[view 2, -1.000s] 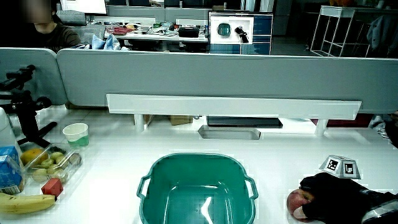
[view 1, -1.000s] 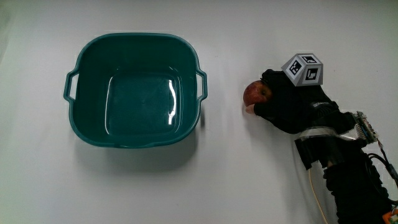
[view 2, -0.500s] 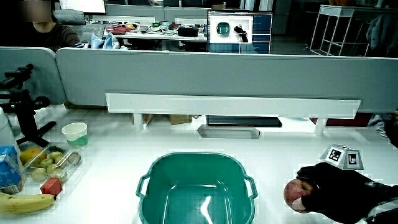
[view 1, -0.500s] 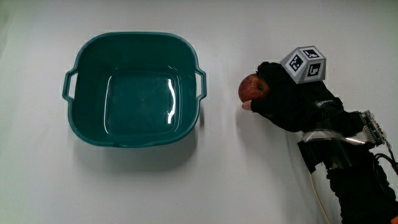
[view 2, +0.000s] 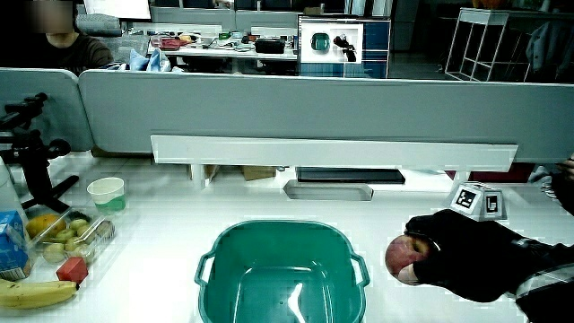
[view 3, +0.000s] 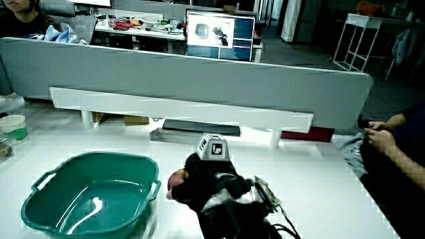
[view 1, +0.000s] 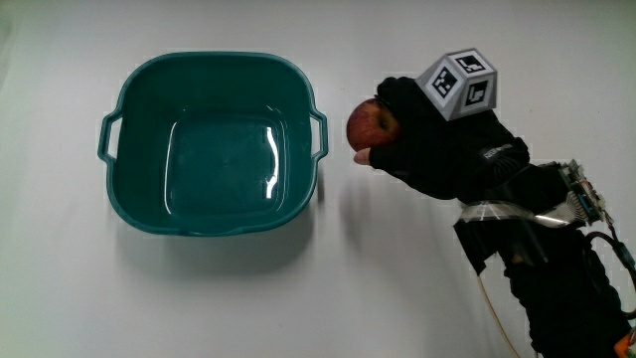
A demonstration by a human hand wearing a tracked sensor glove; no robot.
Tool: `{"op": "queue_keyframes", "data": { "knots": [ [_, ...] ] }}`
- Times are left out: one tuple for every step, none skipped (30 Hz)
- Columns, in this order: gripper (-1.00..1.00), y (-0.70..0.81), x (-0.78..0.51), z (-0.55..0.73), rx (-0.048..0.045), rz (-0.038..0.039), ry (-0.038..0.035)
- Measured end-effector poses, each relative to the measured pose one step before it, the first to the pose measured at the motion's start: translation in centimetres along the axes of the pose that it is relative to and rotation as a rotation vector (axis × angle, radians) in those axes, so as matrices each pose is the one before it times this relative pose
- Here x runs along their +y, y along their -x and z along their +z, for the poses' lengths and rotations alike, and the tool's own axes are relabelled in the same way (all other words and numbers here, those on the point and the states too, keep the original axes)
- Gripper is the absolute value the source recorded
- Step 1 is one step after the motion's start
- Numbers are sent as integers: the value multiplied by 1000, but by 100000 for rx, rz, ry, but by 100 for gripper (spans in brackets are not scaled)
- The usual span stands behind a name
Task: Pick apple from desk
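Apple (view 1: pixel 366 125), round, red with a paler blush and a smooth skin, sits in the curled fingers (view 1: pixel 396 99) of the hand (view 1: pixel 437 149), which wrap over its top and its side away from the basin, while the thumb closes under it; the fruit pokes out from the fingertips toward the basin. In both side views the apple (view 2: pixel 401 257) (view 3: pixel 176 179) is clear of the white table (view 1: pixel 378 278), held above it. The hand's glove is black, soft and matte, with a small cube (view 1: pixel 456 85) of black-and-white patterned faces standing on its back. Beside the fingers, apart from the apple, rests a teal plastic basin (view 1: pixel 119 179): squarish with rounded corners, glossy inside, a loop handle on each of two facing sides, nothing in it.
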Motion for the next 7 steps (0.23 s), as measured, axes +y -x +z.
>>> {"op": "queue_keyframes", "data": {
  "knots": [
    [100,-911,1118,-1311,14058,-1800,10504],
    [100,483,162,57,-124,848,162],
    [100,482,166,58,-124,848,162],
    [100,480,170,59,-124,848,162],
    [100,664,-27,164,-1786,1414,-1411],
    [100,661,-15,176,-1786,1414,-1411],
    [100,658,-3,188,-1786,1414,-1411]
  ]
}}
